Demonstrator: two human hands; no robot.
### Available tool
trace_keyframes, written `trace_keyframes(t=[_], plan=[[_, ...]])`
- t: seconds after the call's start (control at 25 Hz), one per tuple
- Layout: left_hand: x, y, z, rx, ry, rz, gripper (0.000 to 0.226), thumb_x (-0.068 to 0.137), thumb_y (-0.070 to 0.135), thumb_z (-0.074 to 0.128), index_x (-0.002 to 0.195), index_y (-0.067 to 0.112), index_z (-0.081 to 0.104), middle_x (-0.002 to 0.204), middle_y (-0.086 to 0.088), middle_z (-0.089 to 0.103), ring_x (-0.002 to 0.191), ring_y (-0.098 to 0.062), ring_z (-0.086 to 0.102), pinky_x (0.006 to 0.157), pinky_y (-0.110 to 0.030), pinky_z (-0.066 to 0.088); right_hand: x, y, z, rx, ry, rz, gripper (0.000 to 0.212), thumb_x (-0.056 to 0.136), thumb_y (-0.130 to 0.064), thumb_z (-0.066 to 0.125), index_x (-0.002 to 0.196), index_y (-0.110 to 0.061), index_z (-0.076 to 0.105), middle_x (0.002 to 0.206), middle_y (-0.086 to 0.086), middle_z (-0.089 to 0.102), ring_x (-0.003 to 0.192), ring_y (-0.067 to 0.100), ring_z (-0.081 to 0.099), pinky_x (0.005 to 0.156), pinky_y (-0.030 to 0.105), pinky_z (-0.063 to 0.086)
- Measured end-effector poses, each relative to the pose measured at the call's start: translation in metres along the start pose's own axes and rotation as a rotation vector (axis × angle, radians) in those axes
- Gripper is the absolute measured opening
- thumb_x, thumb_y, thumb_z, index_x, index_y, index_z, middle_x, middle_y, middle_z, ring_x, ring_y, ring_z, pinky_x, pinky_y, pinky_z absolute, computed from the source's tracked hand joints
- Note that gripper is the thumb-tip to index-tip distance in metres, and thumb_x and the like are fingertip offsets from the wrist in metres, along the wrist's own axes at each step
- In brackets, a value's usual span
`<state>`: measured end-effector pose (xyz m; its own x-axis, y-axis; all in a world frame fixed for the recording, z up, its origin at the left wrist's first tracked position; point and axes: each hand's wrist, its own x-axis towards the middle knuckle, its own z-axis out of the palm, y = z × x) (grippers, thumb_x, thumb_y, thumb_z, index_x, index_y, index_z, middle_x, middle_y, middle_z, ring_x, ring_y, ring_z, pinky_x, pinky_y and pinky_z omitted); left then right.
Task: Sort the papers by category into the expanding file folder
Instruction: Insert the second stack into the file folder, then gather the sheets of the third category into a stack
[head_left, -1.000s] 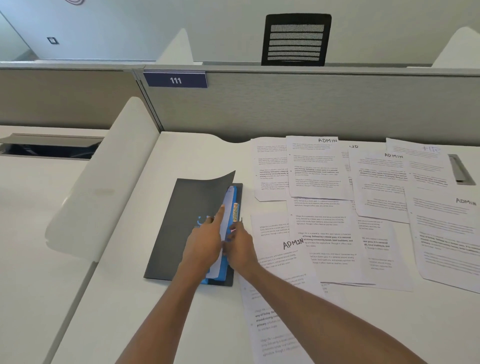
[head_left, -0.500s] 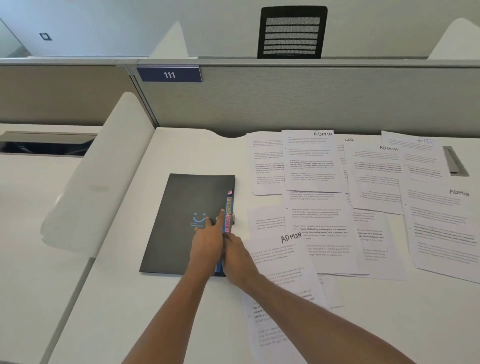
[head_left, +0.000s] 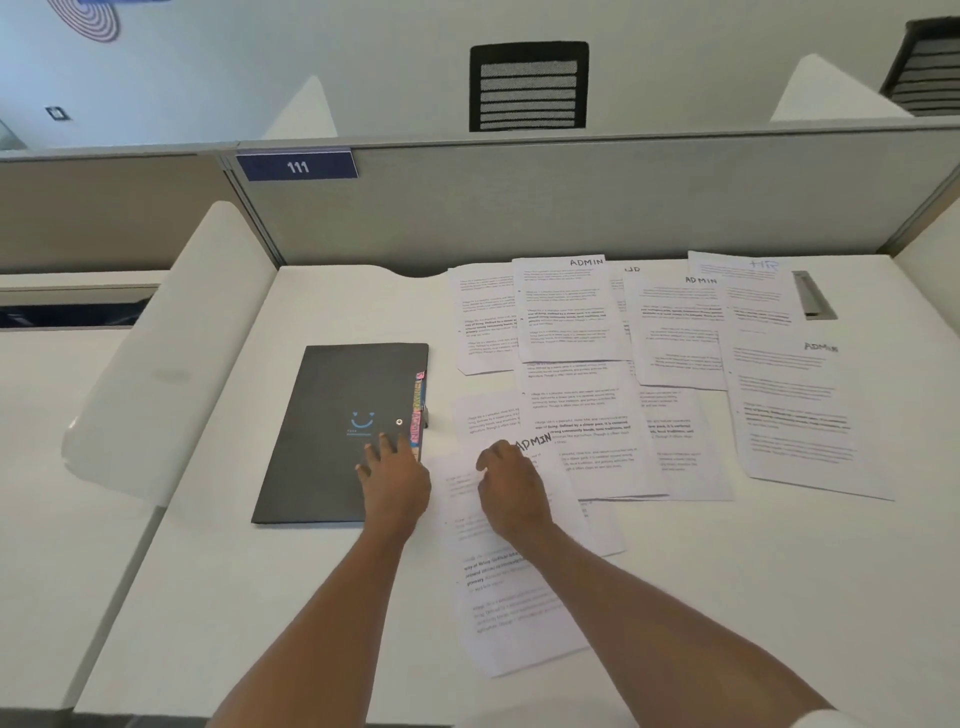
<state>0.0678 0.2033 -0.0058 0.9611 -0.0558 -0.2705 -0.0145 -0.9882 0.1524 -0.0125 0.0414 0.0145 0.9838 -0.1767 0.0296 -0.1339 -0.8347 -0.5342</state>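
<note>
Head view: on the white worktop (head_left: 249, 597), a left hand (head_left: 395, 483) is resting on the closed black expanding file folder (head_left: 327, 415), grip spread flat. Beside it, the right hand (head_left: 511, 488) is curling its fingers over an ADMIN sheet (head_left: 519, 603), and whether that grip is pinching cannot be told.

A white counter (head_left: 260, 597) runs up to a grey fabric partition (head_left: 571, 208) bearing a blue plate marked 111 (head_left: 297, 166). A curved white side divider (head_left: 171, 364) stands at its left. Beyond the partition stand a black mesh-backed chair (head_left: 529, 85) and a second chair (head_left: 930, 67) before a pale wall (head_left: 260, 52).
</note>
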Motion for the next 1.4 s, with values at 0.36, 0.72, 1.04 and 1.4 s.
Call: trace_keyframes(t=[0.36, 0.72, 1.04, 1.4], plan=[[-0.07, 0.052, 0.043, -0.148, 0.211, 0.23, 0.064, 0.094, 0.001, 0.047, 0.156, 0.011, 0.042, 0.172, -0.02, 0.02, 0.162, -0.036, 0.009, 0.132, -0.056, 0.005, -0.045, 0.055, -0.031, 0.035, 0.133, 0.287, 0.021, 0.09, -0.005, 0.058, 0.108, -0.016, 0.065, 0.112, 0.0, 0.059, 0.102, 0.022, 0.058, 0.088, 0.032, 0.048], [-0.129, 0.083, 0.081, -0.23, 0.134, 0.374, 0.051, 0.107, 0.02, 0.044, 0.157, 0.013, 0.044, 0.171, -0.013, 0.028, 0.162, -0.029, 0.018, 0.13, -0.043, -0.001, -0.075, 0.071, -0.037, 0.191, 0.23, 0.453, 0.02, 0.093, -0.006, 0.057, 0.111, -0.013, 0.062, 0.114, 0.003, 0.059, 0.108, 0.025, 0.06, 0.088, 0.038, 0.053], [-0.13, 0.077, 0.085, -0.27, 0.152, 0.398, 0.051, 0.111, 0.025, 0.037, 0.162, 0.017, 0.037, 0.174, -0.007, 0.02, 0.163, -0.022, 0.008, 0.13, -0.037, -0.009, -0.087, 0.076, -0.032, 0.365, 0.15, 0.487, 0.029, 0.092, -0.01, 0.064, 0.121, -0.01, 0.058, 0.119, 0.007, 0.063, 0.11, 0.025, 0.061, 0.095, 0.037, 0.051], [-0.12, 0.079, 0.072, -0.275, 0.119, 0.388, 0.051, 0.111, 0.025, 0.037, 0.161, 0.015, 0.034, 0.173, -0.006, 0.025, 0.162, -0.021, 0.015, 0.133, -0.036, -0.001, -0.084, 0.093, -0.037, 0.422, 0.091, 0.59, 0.019, 0.089, -0.007, 0.067, 0.107, -0.011, 0.072, 0.103, 0.001, 0.073, 0.097, 0.022, 0.069, 0.082, 0.028, 0.053]])
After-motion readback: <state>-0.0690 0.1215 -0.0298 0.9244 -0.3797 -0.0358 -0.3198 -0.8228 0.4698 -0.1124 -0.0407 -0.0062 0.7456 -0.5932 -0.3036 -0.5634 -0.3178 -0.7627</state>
